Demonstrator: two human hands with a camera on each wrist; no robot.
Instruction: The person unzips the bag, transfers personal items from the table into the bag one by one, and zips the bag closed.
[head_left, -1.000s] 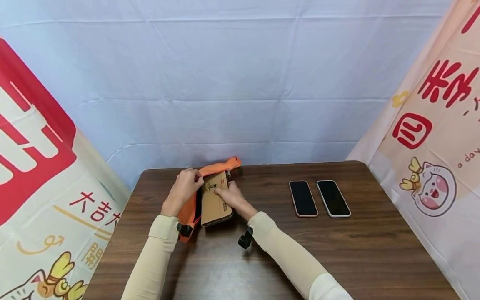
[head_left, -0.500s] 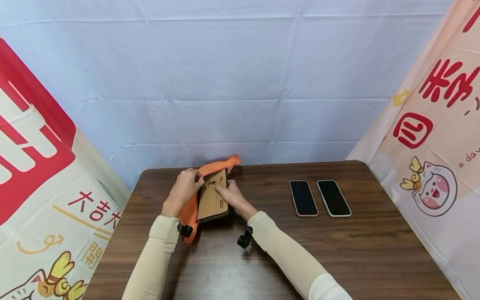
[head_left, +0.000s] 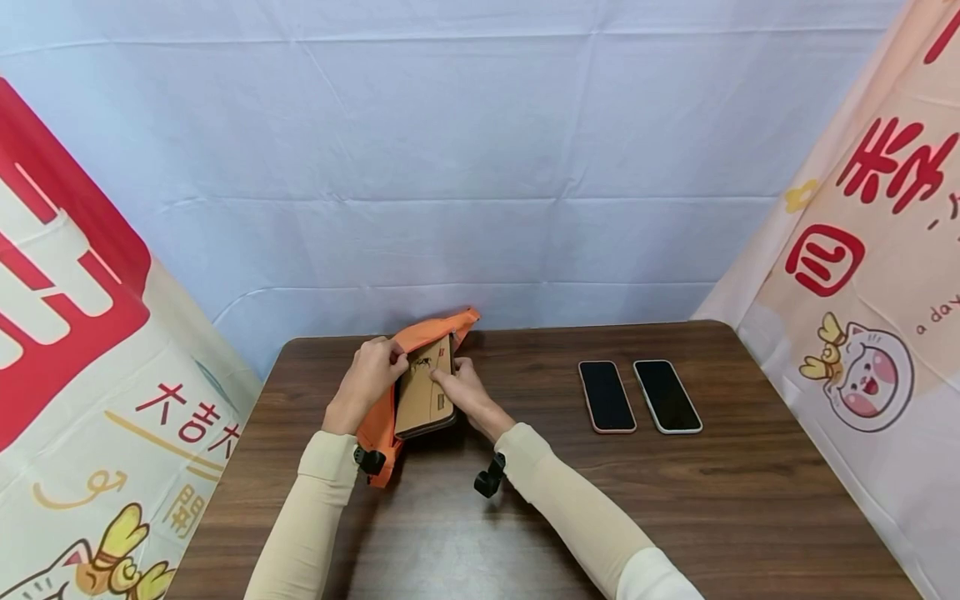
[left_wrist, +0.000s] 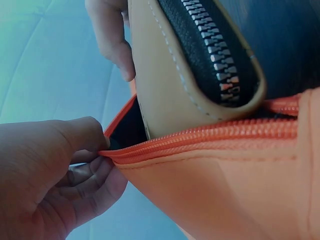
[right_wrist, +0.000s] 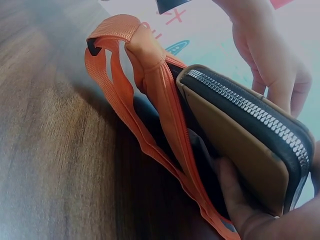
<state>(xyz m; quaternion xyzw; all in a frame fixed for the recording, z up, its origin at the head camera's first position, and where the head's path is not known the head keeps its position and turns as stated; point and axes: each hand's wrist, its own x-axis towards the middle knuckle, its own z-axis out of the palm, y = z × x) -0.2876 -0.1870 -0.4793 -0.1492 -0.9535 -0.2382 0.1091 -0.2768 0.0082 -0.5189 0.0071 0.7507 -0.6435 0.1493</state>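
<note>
Right hand (head_left: 467, 390) gripping tan wallet (head_left: 424, 390), half inside orange pouch (head_left: 378, 421), left hand (head_left: 369, 377) pinching its rim

Your left hand (head_left: 369, 377) pinches a bright orange pouch (head_left: 381, 425) with an orange zip and strap, and your right hand (head_left: 463, 390) holds a tan wallet (head_left: 423, 396) with a black edge, silver zip teeth and small dark print. Your sleeves (head_left: 315, 508) are cream, and the worktop (head_left: 675, 517) is dark brown woodgrain. Two black-screened phones lie there, one (head_left: 606, 397) pink-rimmed, the other (head_left: 667, 396) white-rimmed, against a pale blue cloth (head_left: 480, 167) and cream banners (head_left: 862, 250) with red characters.
</note>
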